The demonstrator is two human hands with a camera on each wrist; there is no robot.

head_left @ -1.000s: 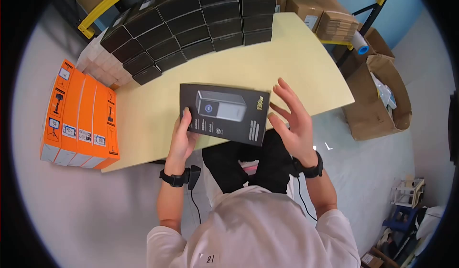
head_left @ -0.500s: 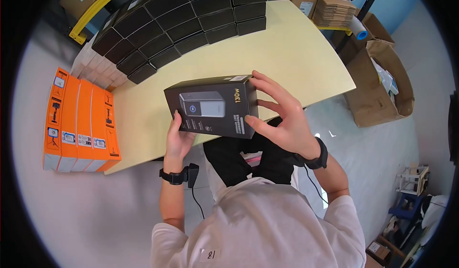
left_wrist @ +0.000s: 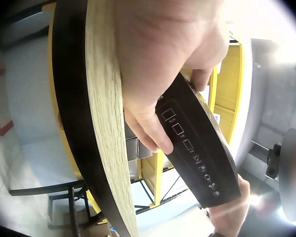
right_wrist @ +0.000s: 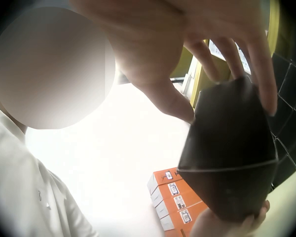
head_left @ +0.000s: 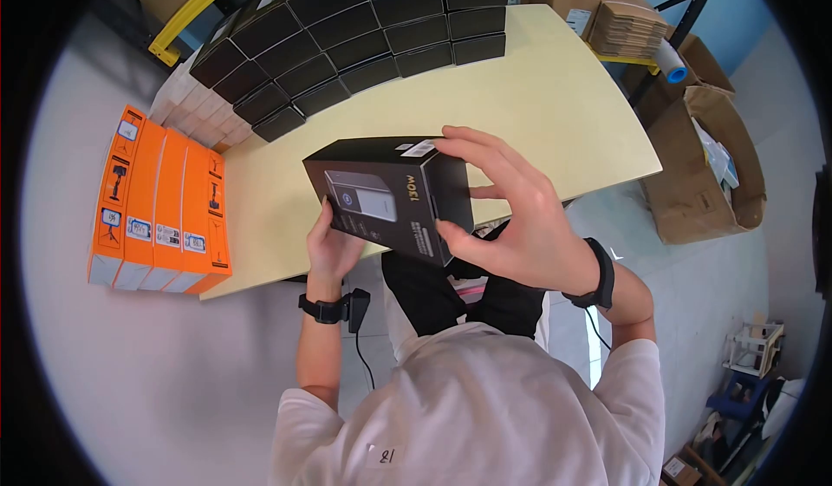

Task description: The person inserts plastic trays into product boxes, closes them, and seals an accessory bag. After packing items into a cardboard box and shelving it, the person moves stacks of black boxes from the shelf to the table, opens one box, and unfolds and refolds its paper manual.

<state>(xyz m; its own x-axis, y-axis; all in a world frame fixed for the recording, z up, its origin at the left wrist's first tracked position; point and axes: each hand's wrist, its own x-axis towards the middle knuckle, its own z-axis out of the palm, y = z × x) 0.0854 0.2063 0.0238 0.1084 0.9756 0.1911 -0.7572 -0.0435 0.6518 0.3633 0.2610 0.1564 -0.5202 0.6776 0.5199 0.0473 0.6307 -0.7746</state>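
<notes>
A black box [head_left: 373, 193] with a pictured device and "130W" on its face is tilted above the table's front edge in the head view. The left hand [head_left: 334, 245] grips its left end, thumb on the printed face. At the other end, the right hand [head_left: 529, 217] holds the box between thumb and fingers. In the left wrist view the left hand [left_wrist: 163, 54] pinches the box [left_wrist: 200, 148], whose side bears a row of small icons. The right wrist view shows the right hand [right_wrist: 187, 44] with thumb and fingers on either side of the box [right_wrist: 229, 133].
Stacked black boxes [head_left: 334, 52] line the back of the pale table [head_left: 572, 104]. Orange boxes [head_left: 160, 208] stand at its left end, beside pale small boxes [head_left: 201, 113]. Flattened cardboard [head_left: 626, 28] lies at back right; an open carton [head_left: 706, 169] is on the floor at right.
The right hand has come onto the right end of the box from beside it. The box has turned and tilted, so its end and labelled top edge now show.
</notes>
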